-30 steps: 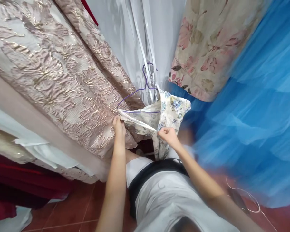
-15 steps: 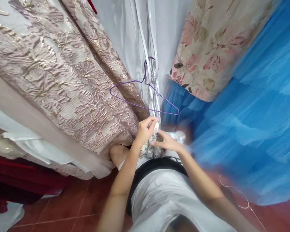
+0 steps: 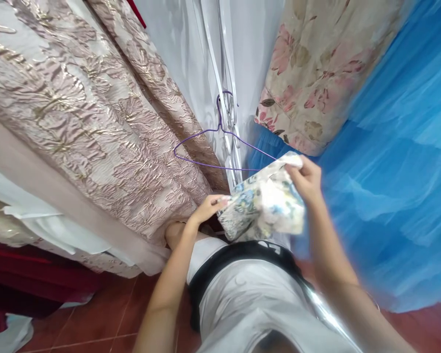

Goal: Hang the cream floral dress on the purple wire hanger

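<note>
Stretched between my two hands is a floral cloth [image 3: 250, 206], white with blue, green and yellowish flowers; whether it is a garment I cannot tell. My left hand [image 3: 210, 208] pinches its left edge. At its upper right corner my right hand [image 3: 306, 177] is closed on the fabric, thumb on top. The cloth hangs down in front of my lap, its lower right part blurred. Just beyond it, a thin purple clothes hanger [image 3: 198, 132] hangs with nothing on it, and the cloth covers its right end.
Pinkish brocade fabric [image 3: 106, 127] with raised metallic flowers hangs on the left. White straps [image 3: 226, 49] run down the middle. To the right hang a beige floral cloth [image 3: 308, 88] and blue tulle [image 3: 385, 196]. Below lies a red tiled floor [image 3: 95, 314].
My right hand has moved up and to the right with one end of the cloth, spreading it out from a bunched strip. My left hand has shifted slightly down and left.
</note>
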Available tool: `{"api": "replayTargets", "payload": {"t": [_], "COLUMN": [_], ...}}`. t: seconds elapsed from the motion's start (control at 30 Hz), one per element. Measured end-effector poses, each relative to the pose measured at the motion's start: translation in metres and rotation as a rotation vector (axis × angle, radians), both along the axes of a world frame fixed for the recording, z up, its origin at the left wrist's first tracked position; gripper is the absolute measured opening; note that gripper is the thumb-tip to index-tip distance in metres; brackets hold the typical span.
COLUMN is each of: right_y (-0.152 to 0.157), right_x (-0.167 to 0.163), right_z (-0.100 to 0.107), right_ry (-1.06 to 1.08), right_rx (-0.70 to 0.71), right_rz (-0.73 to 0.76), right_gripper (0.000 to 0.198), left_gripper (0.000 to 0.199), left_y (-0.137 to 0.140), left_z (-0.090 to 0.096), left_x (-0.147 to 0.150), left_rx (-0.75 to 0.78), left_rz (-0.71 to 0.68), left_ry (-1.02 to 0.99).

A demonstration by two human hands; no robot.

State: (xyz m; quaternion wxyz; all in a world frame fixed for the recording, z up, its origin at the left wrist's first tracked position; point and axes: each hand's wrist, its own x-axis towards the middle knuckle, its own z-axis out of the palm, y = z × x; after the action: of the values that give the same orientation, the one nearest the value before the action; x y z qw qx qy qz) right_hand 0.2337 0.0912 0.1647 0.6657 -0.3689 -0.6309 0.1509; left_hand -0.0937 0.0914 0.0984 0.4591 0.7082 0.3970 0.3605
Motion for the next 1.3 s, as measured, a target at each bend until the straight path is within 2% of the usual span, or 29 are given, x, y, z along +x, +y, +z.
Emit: {"api": "replayTargets", "payload": {"t": [0.07,0.13,0.2,0.3,0.37,0.47,0.57,0.63,0.7,0.8,0.93,1.03,1.1,1.17,1.23,1.3], "right_y": [0.031,0.064,0.094,0.121,0.123,0.109,0.090,0.084,0.083,0.085,0.085,0.084,0.085,0.086,0.085,0.081], "right_x": [0.019,0.025,0.019,-0.011,-0.035,-0.061,-0.063,-0.056,-0.048,-0.042,-0.043,-0.042,-0.042,-0.042,-0.042,-0.038], "right_z": [0.004,0.012,0.023,0.043,0.055,0.067,0.075,0.080,0.085,0.092,0.096,0.093,0.089,0.083,0.075,0.065], "right_ry": [0.063,0.107,0.107,0.059,0.042,0.056,0.072,0.064,0.037,-0.021,-0.046,-0.029,-0.037,-0.052,-0.075,-0.093], "right_rx": [0.059,0.053,-0.018,-0.207,-0.385,-0.648,-0.767,-0.764,-0.748,-0.758,-0.783,-0.765,-0.743,-0.692,-0.603,-0.484], "right_rz": [-0.074,-0.080,-0.006,0.229,0.378,0.546,0.711,0.783,0.804,0.808,0.792,0.742,0.713,0.684,0.628,0.533], "right_gripper": [0.016,0.018,0.018,0.021,0.029,0.033,0.025,0.021,0.017,0.015,0.015,0.017,0.020,0.026,0.032,0.036], "left_gripper": [0.054,0.053,0.048,0.039,0.036,0.032,0.020,0.012,0.012,0.014,0.016,0.016,0.019,0.030,0.036,0.024], "left_y": [0.004,0.003,-0.004,-0.016,-0.021,-0.020,-0.011,0.000,0.014,0.041,0.086,0.121,0.140,0.150,0.151,0.144], "left_z": [0.008,0.021,0.039,0.065,0.078,0.090,0.093,0.091,0.088,0.085,0.101,0.123,0.133,0.135,0.130,0.122], "left_x": [-0.018,-0.031,-0.038,-0.040,-0.041,-0.052,-0.078,-0.099,-0.119,-0.137,-0.130,-0.107,-0.090,-0.076,-0.069,-0.069], "left_rx": [0.101,0.200,0.283,0.365,0.413,0.476,0.525,0.539,0.542,0.575,0.700,0.783,0.825,0.846,0.785,0.675], "left_rz": [0.154,0.251,0.278,0.303,0.350,0.432,0.489,0.522,0.542,0.578,0.676,0.762,0.759,0.703,0.641,0.595], "left_ry": [-0.042,-0.077,-0.090,-0.088,-0.093,-0.073,0.130,0.354,0.545,0.642,0.495,0.230,0.074,0.001,-0.001,0.052]}}
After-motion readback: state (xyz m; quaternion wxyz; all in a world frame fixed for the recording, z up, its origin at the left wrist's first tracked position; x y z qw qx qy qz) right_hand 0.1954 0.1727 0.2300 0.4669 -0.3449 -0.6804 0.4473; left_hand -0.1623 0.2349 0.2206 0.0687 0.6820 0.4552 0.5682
